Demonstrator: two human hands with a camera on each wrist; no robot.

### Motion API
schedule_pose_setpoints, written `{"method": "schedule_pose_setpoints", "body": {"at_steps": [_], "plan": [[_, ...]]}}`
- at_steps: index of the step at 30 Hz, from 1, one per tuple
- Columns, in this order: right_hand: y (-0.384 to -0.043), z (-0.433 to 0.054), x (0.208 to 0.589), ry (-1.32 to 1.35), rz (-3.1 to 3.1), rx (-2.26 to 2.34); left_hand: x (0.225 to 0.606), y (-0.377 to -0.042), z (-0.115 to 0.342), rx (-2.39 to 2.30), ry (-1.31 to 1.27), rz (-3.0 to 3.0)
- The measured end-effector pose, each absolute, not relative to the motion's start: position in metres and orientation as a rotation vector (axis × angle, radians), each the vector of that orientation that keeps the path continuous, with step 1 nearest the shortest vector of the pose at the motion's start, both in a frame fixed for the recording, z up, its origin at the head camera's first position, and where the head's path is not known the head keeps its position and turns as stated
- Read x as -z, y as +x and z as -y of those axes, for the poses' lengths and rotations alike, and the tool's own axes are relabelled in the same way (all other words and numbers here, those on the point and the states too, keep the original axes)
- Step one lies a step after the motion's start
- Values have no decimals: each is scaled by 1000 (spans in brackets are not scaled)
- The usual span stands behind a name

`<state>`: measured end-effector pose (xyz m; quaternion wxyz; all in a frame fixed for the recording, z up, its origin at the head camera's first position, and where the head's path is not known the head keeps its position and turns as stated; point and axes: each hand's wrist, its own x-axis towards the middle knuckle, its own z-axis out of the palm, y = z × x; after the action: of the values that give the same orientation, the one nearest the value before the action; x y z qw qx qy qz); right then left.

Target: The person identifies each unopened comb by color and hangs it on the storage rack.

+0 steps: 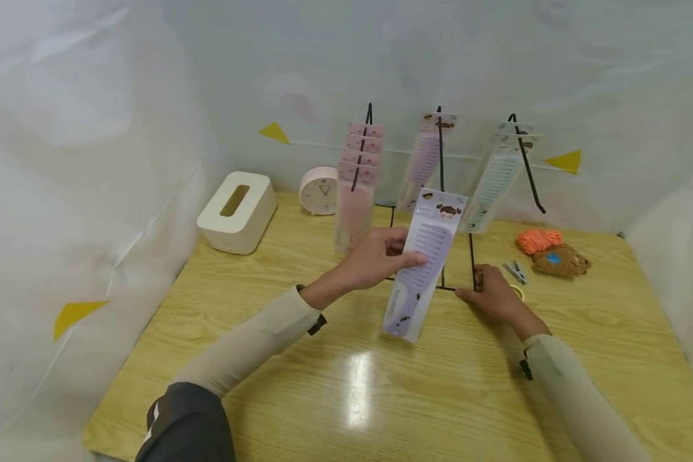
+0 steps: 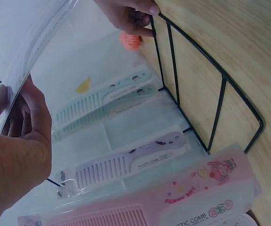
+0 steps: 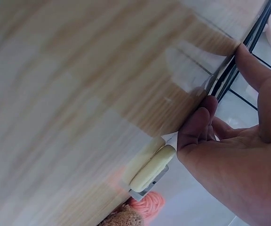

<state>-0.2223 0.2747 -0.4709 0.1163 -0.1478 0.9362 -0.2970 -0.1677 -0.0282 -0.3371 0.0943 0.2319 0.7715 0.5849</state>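
Observation:
My left hand (image 1: pixel 375 260) holds a packaged purple comb (image 1: pixel 424 256) by its edge, thumb on the front, in front of the middle hook of a black wire display rack (image 1: pixel 472 256). My right hand (image 1: pixel 493 295) grips the front right corner of the rack's base, down on the table. Several packs of pink combs (image 1: pixel 355 212) hang on the left hook. Another purple comb (image 1: pixel 424 160) hangs on the middle hook, and teal combs (image 1: pixel 496 179) on the right one. In the left wrist view the held pack (image 2: pixel 36 42) is cut off by the frame's edge.
A white tissue box (image 1: pixel 237 212) and a round clock (image 1: pixel 319 190) stand at the back left. Orange yarn (image 1: pixel 539 241), a brown knitted item (image 1: pixel 561 261), a metal clip (image 1: pixel 515 272) and a yellow ring-shaped item (image 1: pixel 518 292) lie right of the rack. White sheeting surrounds the wooden table (image 1: pixel 300 398).

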Motion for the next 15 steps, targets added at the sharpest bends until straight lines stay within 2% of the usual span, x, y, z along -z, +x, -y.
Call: {"method": "schedule_pose_setpoints", "body": {"at_steps": [9, 15], "plan": [[-219, -273, 464, -423, -2739, 862, 343, -180, 23, -1812, 690, -2252], [-217, -273, 463, -424, -2728, 858, 354, -205, 18, -1798, 650, -2357]]}}
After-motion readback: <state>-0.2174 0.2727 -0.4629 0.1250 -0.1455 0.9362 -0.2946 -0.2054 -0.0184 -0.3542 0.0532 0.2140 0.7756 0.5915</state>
